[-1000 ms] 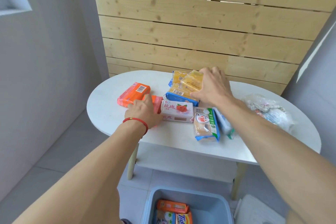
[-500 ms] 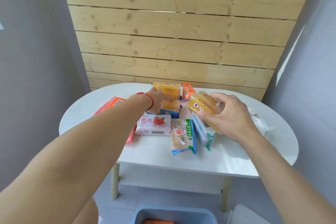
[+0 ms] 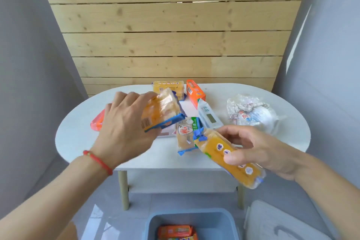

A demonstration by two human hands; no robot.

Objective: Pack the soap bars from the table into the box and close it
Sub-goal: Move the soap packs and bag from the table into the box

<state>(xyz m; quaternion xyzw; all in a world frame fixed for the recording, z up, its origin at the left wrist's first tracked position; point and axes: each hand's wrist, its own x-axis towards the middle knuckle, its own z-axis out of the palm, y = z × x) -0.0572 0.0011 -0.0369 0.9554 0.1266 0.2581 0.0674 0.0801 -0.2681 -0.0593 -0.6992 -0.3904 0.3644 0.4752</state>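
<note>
Showing both hands grasping soap: the right hand (image 3: 259, 150) is holding a yellow bar (image 3: 229, 160), long axis slanting near-right, nearer the box (image 3: 224, 218) lying below; the left hand (image 3: 126, 122) is gripping a blue-edged pack (image 3: 161, 109) farther off.

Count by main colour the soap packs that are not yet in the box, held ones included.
Yellow soap: 3
Orange soap: 2
White soap: 2
Tan soap: 1
Total: 8
</note>
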